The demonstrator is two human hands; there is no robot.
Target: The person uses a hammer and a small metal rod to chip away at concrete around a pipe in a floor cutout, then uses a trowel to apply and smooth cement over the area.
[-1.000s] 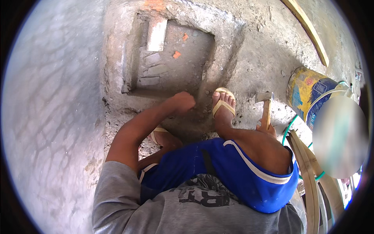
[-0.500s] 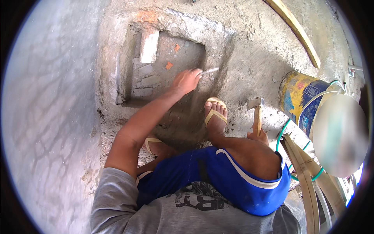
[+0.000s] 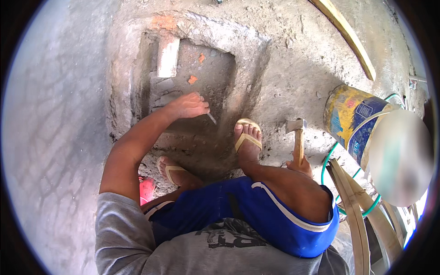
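Observation:
My left hand (image 3: 191, 105) is closed on a thin pale metal rod (image 3: 211, 118), held over the lower part of a square rough-walled pit (image 3: 213, 66). The rod points down to the right, beside my right foot. Behind my right shin, my right hand (image 3: 301, 165) is partly hidden, gripping the wooden handle of a metal-headed hatchet (image 3: 296, 130), head upward. Inside the pit are a white pipe section (image 3: 167, 58), orange fragments (image 3: 192, 79) and broken grey pieces.
A yellow and blue bucket (image 3: 343, 112) lies at the right, with green hose (image 3: 326, 167) and wooden boards (image 3: 348, 197) below it. A long plank (image 3: 348, 34) lies top right. My sandalled feet are below the pit; a pink object (image 3: 146, 188) is by my left leg.
My left hand rose over the pit with the rod, then moved left and down, turning the rod's tip downward. My right hand still holds the hatchet upright; the view has shifted slightly.

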